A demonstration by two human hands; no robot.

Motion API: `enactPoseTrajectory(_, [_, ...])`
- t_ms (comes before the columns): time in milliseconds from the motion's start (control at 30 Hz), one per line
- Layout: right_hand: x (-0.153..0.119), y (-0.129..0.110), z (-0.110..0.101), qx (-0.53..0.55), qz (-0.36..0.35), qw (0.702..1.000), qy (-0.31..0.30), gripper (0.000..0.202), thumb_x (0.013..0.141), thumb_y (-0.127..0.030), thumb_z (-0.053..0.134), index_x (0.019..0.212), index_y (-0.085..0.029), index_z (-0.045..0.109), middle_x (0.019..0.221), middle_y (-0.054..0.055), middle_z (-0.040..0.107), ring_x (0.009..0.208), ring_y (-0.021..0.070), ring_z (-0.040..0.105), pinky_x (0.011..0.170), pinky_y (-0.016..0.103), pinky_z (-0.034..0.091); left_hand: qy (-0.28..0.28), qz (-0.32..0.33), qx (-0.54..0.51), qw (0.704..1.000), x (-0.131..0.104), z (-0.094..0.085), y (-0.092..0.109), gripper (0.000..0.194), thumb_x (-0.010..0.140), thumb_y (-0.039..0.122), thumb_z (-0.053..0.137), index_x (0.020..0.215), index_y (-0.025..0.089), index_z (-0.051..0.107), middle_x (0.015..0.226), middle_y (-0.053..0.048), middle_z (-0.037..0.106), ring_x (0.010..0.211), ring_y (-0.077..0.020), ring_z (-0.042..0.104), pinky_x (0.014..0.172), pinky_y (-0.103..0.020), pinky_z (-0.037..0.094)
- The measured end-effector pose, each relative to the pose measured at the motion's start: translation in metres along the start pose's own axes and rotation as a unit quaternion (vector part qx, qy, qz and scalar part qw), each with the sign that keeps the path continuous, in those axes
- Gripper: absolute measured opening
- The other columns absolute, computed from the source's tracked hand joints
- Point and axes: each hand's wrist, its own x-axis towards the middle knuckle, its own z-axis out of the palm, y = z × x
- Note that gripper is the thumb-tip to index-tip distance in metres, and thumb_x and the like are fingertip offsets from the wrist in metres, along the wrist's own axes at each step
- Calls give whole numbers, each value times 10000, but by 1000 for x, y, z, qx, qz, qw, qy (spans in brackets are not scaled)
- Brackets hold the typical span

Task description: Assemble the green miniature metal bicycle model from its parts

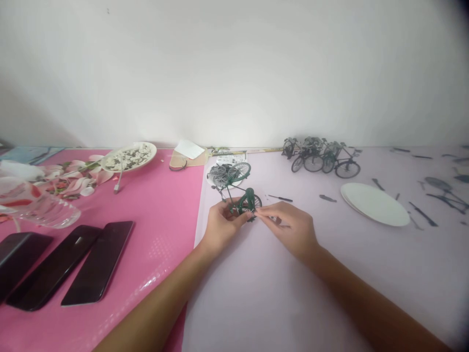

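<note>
A dark green model bicycle (250,197) is held tilted above the pale sheet, one wheel raised toward the far left and the other between my hands. My left hand (223,226) is closed around its lower part, with the thumb near the lower wheel. From the right, my right hand (295,226) pinches thumb and forefinger at that wheel's edge. What lies between those fingertips is too small to make out. Just behind the bicycle, a white plate (240,185) bears several loose spoked wheels (219,172). A thin dark screwdriver (280,198) lies just beyond my right hand.
Several finished-looking model bicycles (347,168) stand by the wall. To the right are white plates (373,203) and scattered dark parts (423,214). Black phones (98,261), a clear plastic cup (54,211), artificial petals (82,183) and a filled dish (107,167) occupy the pink left side.
</note>
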Motion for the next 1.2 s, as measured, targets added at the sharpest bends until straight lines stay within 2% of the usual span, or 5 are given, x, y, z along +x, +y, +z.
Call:
enactPoseTrajectory(267, [2,9,0,-43,-85,995,20,51,913,-205,758,892,-251,754,835,6,801,696,156,706,625,298,550,40,49,108,992,-5,3,-1,407,791,287,838,1157,146,729,983,-94,794,835,-199,747,746,-294,589])
enactPoseTrajectory(667, [2,8,1,-116,20,991,-64,487,1033,-369,546,575,-216,488,551,-18,536,527,127,487,557,294,358,29,130,190,973,-10,6,-4,285,822,225,788,1103,189,759,1025,-61,802,840,-166,740,724,-250,565])
enactPoseTrajectory(800, [4,3,-3,-75,69,987,-123,319,1003,-394,574,735,-223,606,669,-17,635,599,134,554,604,275,405,51,133,198,970,-10,6,-5,277,827,211,776,1104,193,763,1012,-53,800,823,-154,730,726,-244,564])
enactPoseTrajectory(933, [3,4,0,-73,58,989,-118,141,957,-323,617,852,-230,604,766,-15,655,655,139,539,651,278,423,74,133,216,965,-9,5,-5,289,821,209,775,1108,184,756,964,-52,792,758,-141,702,686,-241,550])
enactPoseTrajectory(1200, [4,5,-1,-37,112,978,-172,474,1072,-407,427,656,-217,549,653,-3,610,630,146,570,659,296,426,64,180,251,949,-13,5,-3,290,811,179,748,1100,197,723,952,-45,743,761,-141,650,697,-252,533])
